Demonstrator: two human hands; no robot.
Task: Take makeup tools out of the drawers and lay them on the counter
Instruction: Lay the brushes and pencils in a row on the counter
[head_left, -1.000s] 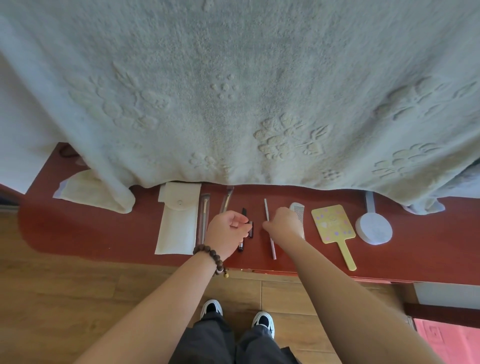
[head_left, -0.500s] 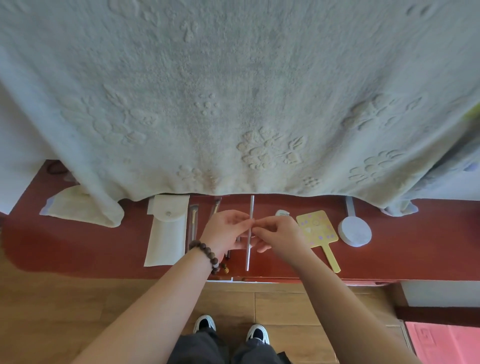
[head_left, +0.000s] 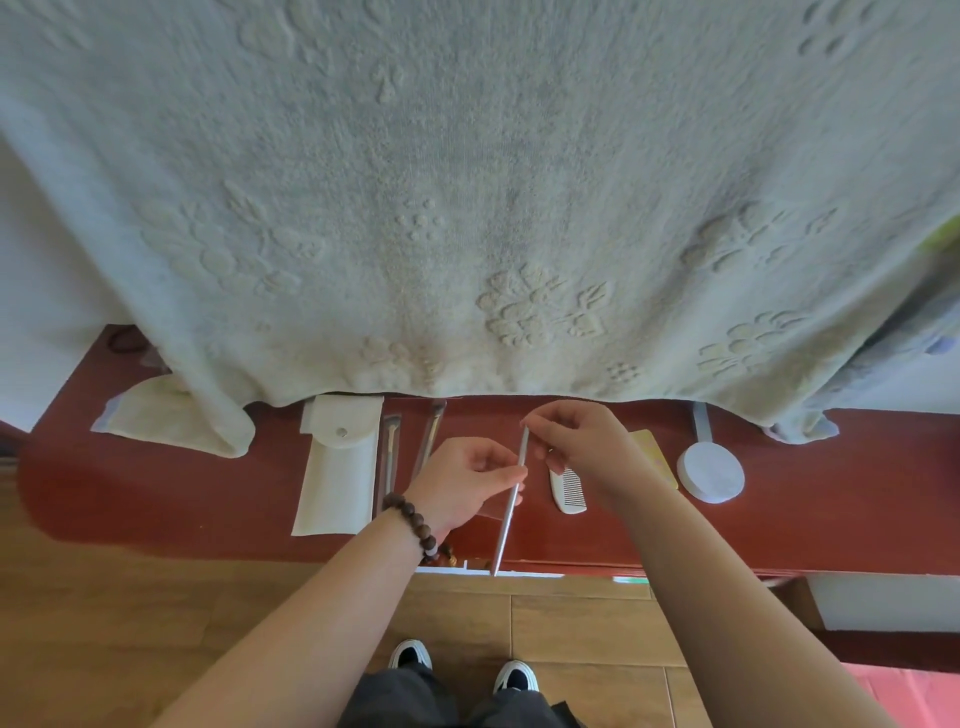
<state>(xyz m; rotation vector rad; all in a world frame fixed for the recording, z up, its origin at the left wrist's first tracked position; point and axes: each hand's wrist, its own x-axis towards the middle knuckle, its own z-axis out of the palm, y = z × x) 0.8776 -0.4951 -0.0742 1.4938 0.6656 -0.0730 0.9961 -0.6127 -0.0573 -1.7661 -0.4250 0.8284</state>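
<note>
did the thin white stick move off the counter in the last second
Yes. The thin white stick lay left of the comb; now both hands pinch it above the counter.

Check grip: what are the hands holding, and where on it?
A thin white stick: right hand pinches its top end, left hand pinches mid-shaft.

From my feed I see a long, glossy red-brown wooden counter (head_left: 156, 499) running across the middle of the view, with a large pale grey-green plush blanket embossed with flower shapes (head_left: 467, 208) hanging over its far side and filling the upper half. Below the counter lies a floor of warm brown wood-look planks (head_left: 156, 623), and a white wall (head_left: 31, 312) shows at the far left. Even, soft light falls on everything, and a patch of pinkish-red surface (head_left: 914, 701) sits in the lower right corner.
</note>
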